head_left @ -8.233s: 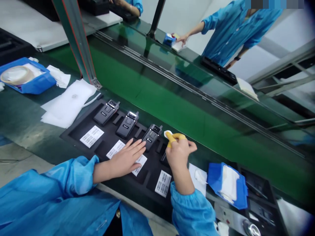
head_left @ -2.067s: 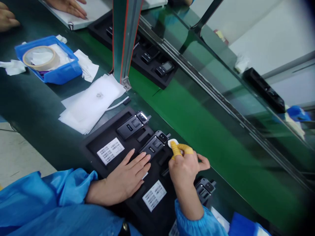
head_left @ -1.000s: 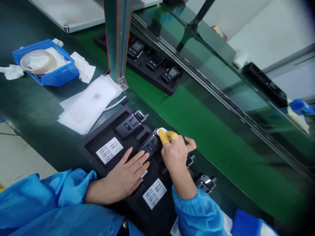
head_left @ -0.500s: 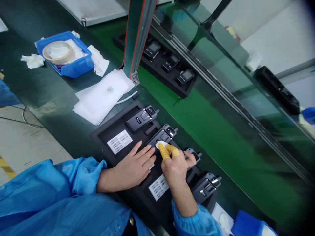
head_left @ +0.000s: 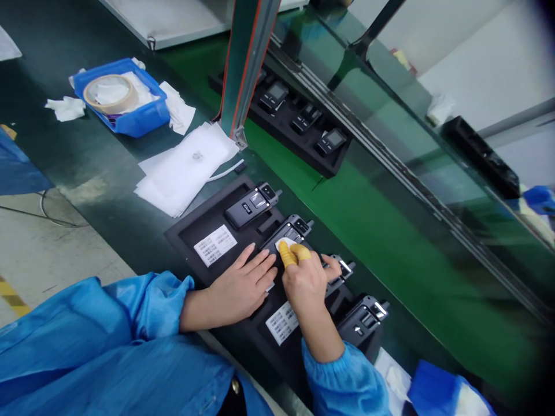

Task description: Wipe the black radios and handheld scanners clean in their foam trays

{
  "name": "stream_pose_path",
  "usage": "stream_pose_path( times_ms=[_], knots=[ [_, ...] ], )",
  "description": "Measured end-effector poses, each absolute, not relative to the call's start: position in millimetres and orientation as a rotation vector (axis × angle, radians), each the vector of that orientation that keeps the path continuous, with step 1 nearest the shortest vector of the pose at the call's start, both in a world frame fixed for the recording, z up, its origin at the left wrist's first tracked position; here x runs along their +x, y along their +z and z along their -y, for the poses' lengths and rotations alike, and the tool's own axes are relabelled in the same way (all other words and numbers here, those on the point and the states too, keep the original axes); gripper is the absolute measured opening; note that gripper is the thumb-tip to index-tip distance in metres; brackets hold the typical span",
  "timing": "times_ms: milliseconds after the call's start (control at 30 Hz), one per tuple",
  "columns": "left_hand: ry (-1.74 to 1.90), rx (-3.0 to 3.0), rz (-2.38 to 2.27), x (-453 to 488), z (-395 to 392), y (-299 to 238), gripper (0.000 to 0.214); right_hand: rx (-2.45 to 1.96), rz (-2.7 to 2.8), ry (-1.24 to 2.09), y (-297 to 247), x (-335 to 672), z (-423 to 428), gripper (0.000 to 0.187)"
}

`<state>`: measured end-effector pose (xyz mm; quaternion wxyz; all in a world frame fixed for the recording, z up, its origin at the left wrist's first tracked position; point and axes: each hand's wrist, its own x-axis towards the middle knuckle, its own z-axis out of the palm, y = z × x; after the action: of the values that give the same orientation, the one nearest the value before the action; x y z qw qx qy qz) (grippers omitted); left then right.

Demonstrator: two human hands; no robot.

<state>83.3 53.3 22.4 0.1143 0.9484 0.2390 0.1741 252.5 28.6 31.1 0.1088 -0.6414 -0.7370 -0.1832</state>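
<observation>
A black foam tray lies before me, holding several dark handheld radios and white barcode labels. My right hand, with yellow finger cots on two fingers, pinches a small white wipe and presses it on the back of the second radio. Fingers stretched out, my left hand lies flat by that radio's lower end, partly over the tray. The first radio sits above and left, near a barcode label. My right hand partly hides the third radio; the fourth radio is beyond my wrist.
A stack of white sheets lies left of the tray. Farther back is a blue bin with a tape roll. A metal post rises beside another radio tray. A blue object lies lower right.
The view has shifted slightly. My right hand and the wipe stay on the second radio, with only a small shift; my left hand still lies flat beside it.
</observation>
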Motion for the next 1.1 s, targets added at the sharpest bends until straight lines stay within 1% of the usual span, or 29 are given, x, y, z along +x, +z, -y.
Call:
stream_pose_path(
  times_ms=[167,333,533,667,700,833,967,1100],
  knots=[
    [0.518,2.778,-0.718,83,-53,20,0.041,-1.897,2.182,-0.499,32,247,-36,0.023],
    [0.539,2.753,-0.726,84,-54,22,0.039,-1.926,2.156,-0.545,28,265,-12,0.025],
    [0.615,2.645,-0.661,64,-53,32,0.026,-2.040,1.878,-0.640,28,291,18,0.024],
    [0.482,2.674,-0.494,34,-58,32,0.042,-2.040,1.810,-0.699,34,303,27,0.018],
    [0.460,2.692,-0.437,28,-60,30,0.042,-2.024,1.789,-0.712,36,305,27,0.017],
    [0.472,2.768,-0.294,22,-55,23,0.025,-1.958,1.762,-0.731,46,301,9,0.019],
    [0.539,2.795,-0.283,25,-42,22,0.028,-1.878,1.870,-0.657,56,285,-24,0.025],
    [0.613,2.654,-0.325,21,-42,28,0.032,-1.762,1.929,-0.633,56,267,-61,0.020]
  ],
)
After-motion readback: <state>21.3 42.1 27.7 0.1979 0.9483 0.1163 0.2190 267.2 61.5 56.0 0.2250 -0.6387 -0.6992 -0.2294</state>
